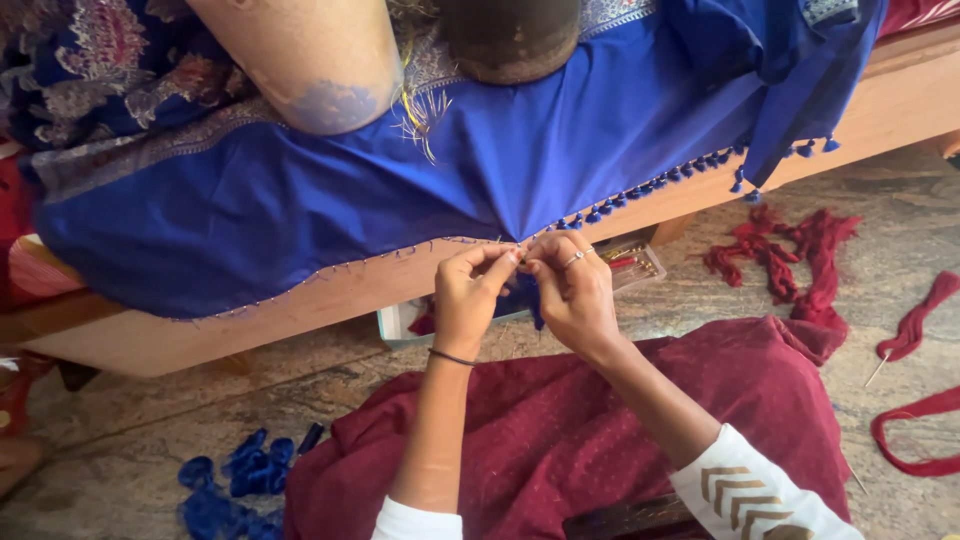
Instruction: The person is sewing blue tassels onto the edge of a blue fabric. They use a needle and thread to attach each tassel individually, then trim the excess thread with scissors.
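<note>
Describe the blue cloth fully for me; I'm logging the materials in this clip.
The blue cloth is a smooth, slightly shiny fabric draped over a wooden bench, its lower edge hanging along the front. Small blue tassels line the edge to the right of the hands; to the left, only tiny beads or knots show. A patterned woven border runs along its upper part. The left hand and right hand pinch the edge, pulling folds to a point. A leg and a dark pot rest on it.

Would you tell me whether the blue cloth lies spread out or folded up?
Spread: the blue cloth drapes over the wooden bench, its edge pinched by both hands.
</note>
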